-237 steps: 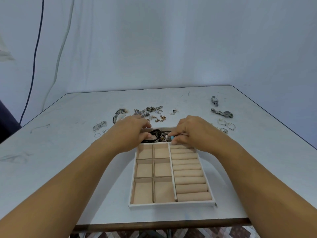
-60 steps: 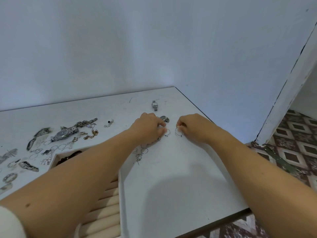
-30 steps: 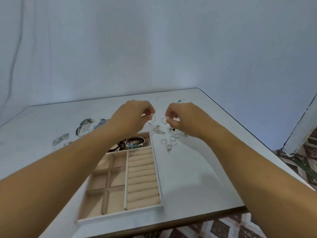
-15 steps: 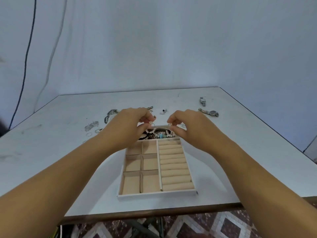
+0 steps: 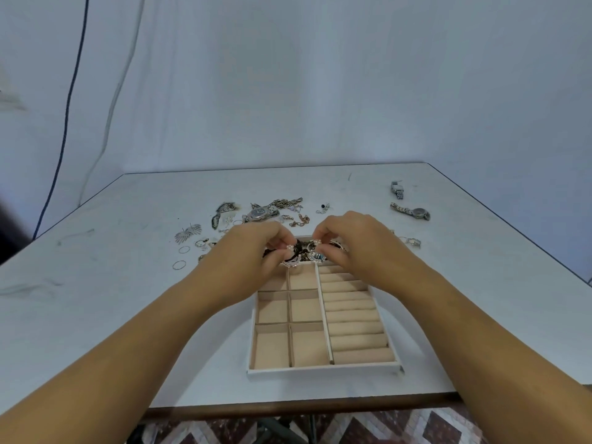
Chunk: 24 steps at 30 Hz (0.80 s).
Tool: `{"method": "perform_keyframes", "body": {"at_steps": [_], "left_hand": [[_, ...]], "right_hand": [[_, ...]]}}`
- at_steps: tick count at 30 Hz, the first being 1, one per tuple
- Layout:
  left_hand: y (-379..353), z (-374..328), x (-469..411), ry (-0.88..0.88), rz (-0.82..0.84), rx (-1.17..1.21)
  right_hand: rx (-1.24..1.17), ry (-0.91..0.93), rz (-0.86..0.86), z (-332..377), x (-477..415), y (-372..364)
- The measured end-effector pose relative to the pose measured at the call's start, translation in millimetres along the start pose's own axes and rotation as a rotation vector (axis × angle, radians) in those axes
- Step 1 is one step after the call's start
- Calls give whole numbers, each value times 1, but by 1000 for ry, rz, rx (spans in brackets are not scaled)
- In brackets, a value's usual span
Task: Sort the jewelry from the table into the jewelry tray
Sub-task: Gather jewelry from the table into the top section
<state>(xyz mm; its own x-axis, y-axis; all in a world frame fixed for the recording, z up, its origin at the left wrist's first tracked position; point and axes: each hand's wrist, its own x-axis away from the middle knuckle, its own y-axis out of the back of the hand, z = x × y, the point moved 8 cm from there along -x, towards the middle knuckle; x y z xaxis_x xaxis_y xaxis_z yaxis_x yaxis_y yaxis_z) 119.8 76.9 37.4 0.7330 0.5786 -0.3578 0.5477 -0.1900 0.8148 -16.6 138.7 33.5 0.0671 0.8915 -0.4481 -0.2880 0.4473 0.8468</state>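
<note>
A small ring (image 5: 290, 249) pinched in the left grip (image 5: 256, 256) and a second ring (image 5: 317, 242) pinched in the right grip (image 5: 358, 246) have travelled from the surface (image 5: 128, 302) at 2 o'clock to above the jewelry tray's (image 5: 323, 369) 12 o'clock compartment, over bracelets (image 5: 317, 257). Dropping them looks next; loose jewelry (image 5: 275, 211) remains at 11 o'clock.

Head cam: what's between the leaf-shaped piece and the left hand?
A small cluster of ring-like pieces lies between the leaf-shaped piece and the left hand, seen in the head view.
</note>
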Motion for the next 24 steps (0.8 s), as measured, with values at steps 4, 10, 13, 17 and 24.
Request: {"method": "perform_keyframes", "body": {"at_steps": [4,10,13,17,24], "left_hand": [[-7,1,-2,18,10,43],[-18,9,-9,80,87,51],[-27,13,-8,113,143,109],[-32,14,-6,116,176,133],[-29,9,-9,-13,118,-27]], "right_hand": [[-20,0,-51,-7,2,2],[-49,11,-103,-10,5,1],[-72,26,-113,-9,6,2],[-89,23,-117,-9,6,1],[-91,37,-128,-9,6,2]]}}
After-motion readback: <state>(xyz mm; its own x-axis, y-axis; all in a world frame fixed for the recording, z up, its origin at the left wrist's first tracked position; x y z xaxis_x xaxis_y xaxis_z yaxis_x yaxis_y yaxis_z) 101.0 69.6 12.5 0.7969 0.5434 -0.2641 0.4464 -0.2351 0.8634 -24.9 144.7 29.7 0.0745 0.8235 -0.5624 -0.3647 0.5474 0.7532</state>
